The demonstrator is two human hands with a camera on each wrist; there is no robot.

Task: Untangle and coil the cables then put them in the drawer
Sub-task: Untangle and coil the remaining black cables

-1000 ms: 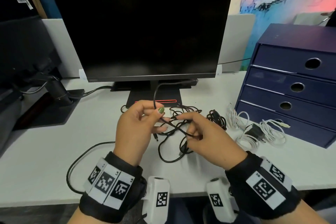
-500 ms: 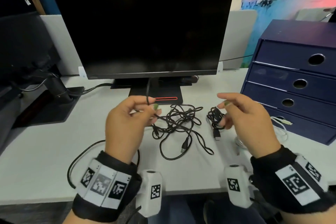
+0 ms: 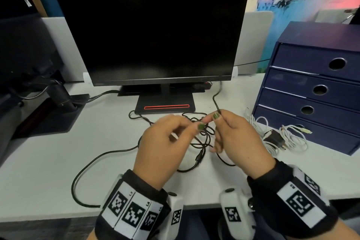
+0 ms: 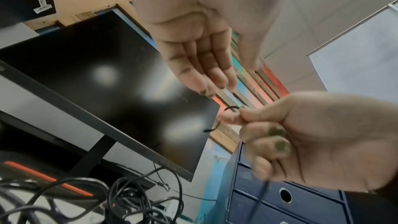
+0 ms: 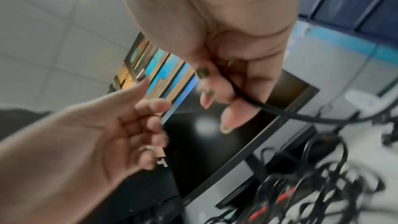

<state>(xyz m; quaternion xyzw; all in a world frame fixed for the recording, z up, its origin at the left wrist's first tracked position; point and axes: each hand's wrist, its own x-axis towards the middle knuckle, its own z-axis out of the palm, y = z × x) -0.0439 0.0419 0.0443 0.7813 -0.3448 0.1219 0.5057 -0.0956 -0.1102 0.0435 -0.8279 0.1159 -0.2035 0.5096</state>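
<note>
A tangle of black cables (image 3: 202, 139) lies on the white desk (image 3: 58, 161) in front of the monitor, partly hidden under both hands. My right hand (image 3: 216, 121) pinches one black cable (image 3: 214, 99) between thumb and fingers; the strand rises from the hand toward the monitor. The right wrist view shows the same grip (image 5: 215, 91) on the cable (image 5: 280, 113). Just left of it, my left hand (image 3: 194, 128) holds nothing, its fingers nearly straight in the left wrist view (image 4: 215, 88). The navy drawer unit (image 3: 315, 87) at right has all its drawers closed.
White cables (image 3: 290, 138) and a black charger (image 3: 272, 137) lie in front of the bottom drawer. The monitor (image 3: 148, 29) and its stand (image 3: 165, 103) sit behind the tangle. Another black cable (image 3: 83, 169) loops toward the desk's front left edge.
My right hand swung back from the right to the middle and took the black cable that my left hand was pinching. The left hand has let go and opened.
</note>
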